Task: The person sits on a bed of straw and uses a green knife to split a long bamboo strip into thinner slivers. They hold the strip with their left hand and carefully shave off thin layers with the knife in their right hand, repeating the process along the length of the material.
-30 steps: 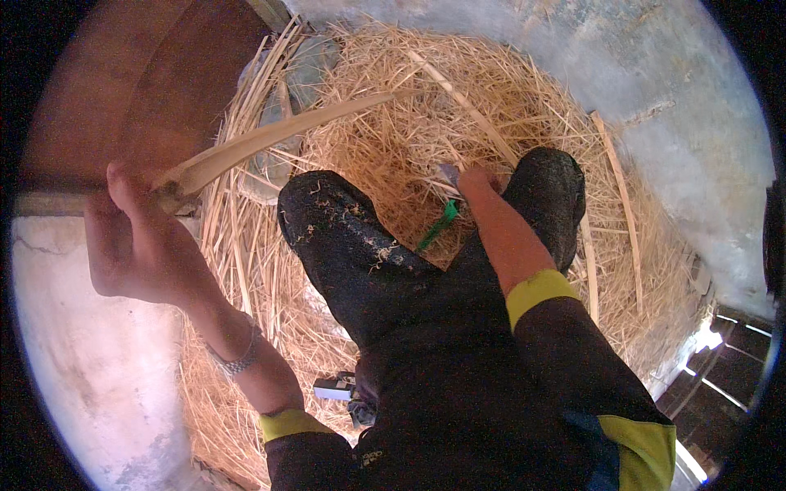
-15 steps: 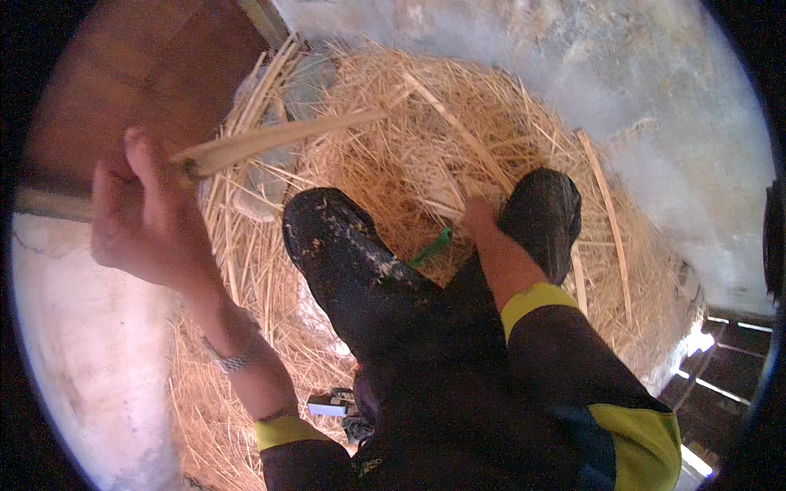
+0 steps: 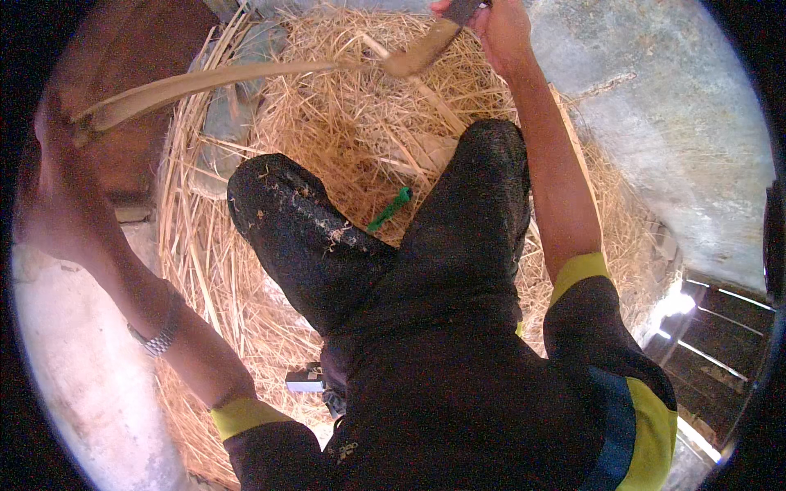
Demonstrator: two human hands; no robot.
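Weathered plaster wall (image 3: 639, 164), pale and stained, curving round a floor bed of loose straw (image 3: 311, 114); dark brown panel (image 3: 139, 49) at upper left.

Item: one pale strip (image 3: 196, 84), long, narrow and gently bowed, raised above the straw beyond the knees. Its broader end lay at the left hand (image 3: 61, 196); blur and shadow hid those fingers, so whether they pinched it could not be told.

Item: one brown piece (image 3: 422, 51), blunt-ended, darker at its top, near the strip's far end; contact between the two uncertain. The right hand (image 3: 501, 37) had its fingers curled round the dark part, at the upper rim of view.

Handling, as judged: strip probably light, dry and springy, stiff lengthwise, liable to split, perhaps sharp-edged. Best grip: flat faces near the broad end, thumb opposed to fingers.

Also noted: green strip (image 3: 390, 209) between the knees; metal wristband (image 3: 164, 335), left wrist.
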